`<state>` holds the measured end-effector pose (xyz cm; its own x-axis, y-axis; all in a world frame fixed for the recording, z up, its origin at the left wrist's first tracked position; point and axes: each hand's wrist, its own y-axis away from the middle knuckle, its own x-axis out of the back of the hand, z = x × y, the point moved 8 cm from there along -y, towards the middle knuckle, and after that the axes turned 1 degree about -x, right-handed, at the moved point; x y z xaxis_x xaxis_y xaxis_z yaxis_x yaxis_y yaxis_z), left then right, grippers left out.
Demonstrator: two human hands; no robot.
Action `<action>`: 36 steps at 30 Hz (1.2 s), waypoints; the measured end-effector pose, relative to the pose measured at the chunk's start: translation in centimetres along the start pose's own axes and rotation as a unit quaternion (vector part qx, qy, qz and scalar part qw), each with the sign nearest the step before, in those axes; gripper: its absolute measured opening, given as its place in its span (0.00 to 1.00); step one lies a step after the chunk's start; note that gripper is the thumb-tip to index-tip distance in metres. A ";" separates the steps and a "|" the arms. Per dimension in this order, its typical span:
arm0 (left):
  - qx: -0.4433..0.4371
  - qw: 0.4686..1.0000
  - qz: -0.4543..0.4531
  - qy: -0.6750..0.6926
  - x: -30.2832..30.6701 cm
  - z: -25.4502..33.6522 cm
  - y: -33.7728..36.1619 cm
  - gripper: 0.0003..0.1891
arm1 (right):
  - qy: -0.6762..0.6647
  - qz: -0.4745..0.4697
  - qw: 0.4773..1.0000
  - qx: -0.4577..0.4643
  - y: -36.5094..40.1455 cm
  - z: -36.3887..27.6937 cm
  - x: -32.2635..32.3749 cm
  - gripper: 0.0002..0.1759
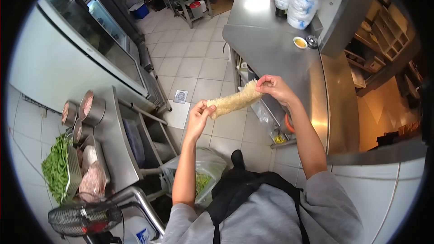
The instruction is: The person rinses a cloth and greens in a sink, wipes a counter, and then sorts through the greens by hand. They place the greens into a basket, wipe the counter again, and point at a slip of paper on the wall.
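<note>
I'm seeing a steel table (116,147) edging the lower left. The left hand (199,114) is pinching one end of the shaggy tan strip (233,102), spanning mid-frame above open floor (193,68); the right hand (277,89) is pinching its other end, the steel counter (275,52) bounding the upper right.

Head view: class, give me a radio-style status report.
Left hand, right hand: pinching opposite ends. Pale textured strip: held between them. No obstruction visible.
</note>
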<state>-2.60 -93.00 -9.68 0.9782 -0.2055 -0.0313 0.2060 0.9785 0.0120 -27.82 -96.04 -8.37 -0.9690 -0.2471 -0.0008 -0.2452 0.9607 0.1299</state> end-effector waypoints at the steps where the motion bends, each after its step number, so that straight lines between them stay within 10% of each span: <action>1: 0.002 1.000 -0.030 -0.007 0.5 0.3 -2.2 0.05 | 0.004 0.002 1.000 -0.004 -1.7 -0.7 0.5 0.08; 5: -0.064 0.995 0.023 0.068 3.3 3.7 -10.9 0.04 | -0.123 0.067 0.985 0.099 -8.2 -6.5 2.2 0.20; 7: -0.046 0.998 -0.007 0.051 3.4 4.5 -15.1 0.06 | -0.014 -0.069 0.997 -0.032 -12.9 -3.7 -0.5 0.21; 13: -0.067 0.994 -0.090 -0.020 4.6 8.4 -25.8 0.10 | 0.072 -0.155 0.985 0.022 -25.5 -3.3 -3.1 0.19; 18: -0.049 0.996 -0.023 0.066 7.9 10.6 -35.0 0.12 | -0.023 0.102 0.994 -0.024 -34.6 -6.3 1.3 0.18; 23: -0.009 0.999 0.014 0.035 9.6 13.2 -43.2 0.12 | -0.084 0.059 0.995 -0.017 -42.8 -6.1 -2.4 0.31; 28: 0.045 0.993 -0.087 0.073 9.5 11.3 -52.7 0.10 | -0.358 -0.032 0.932 -0.041 -51.7 -5.3 -3.2 0.35; 36: 0.011 0.944 -0.317 -0.094 11.3 9.3 -68.7 0.12 | -0.070 0.123 0.989 0.041 -58.6 -6.9 9.6 0.14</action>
<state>-5.47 -162.72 -1.59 0.6450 -0.7516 0.1379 0.7504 0.6571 0.0715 -22.55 -155.57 -9.11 -0.9931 0.0095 -0.1168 0.0024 0.9981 0.0615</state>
